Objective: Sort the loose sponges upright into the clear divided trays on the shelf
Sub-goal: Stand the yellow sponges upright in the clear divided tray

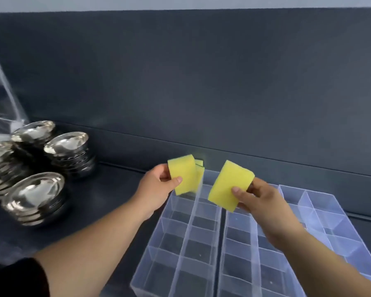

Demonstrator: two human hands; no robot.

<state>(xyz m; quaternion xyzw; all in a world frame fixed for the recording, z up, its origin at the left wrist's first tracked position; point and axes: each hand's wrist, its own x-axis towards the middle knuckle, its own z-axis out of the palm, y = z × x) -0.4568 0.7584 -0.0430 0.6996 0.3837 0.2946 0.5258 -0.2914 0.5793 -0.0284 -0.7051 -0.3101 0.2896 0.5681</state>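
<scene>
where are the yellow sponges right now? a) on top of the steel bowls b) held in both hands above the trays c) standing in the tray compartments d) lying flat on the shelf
b: the left hand grips a bunch of sponges and the right hand holds a single sponge, both over the clear trays, whose visible compartments hold none.

Foam sponges [229, 185], clear plastic trays [180, 243], shiny metal bowls [36, 196].

Dark shelf [111, 185] with a dark back wall [201, 82]. Left side: four stacks of steel bowls [35, 198], packed close. Centre to right: clear divided trays [189, 224] side by side, the shelf showing through their bottoms.
</scene>
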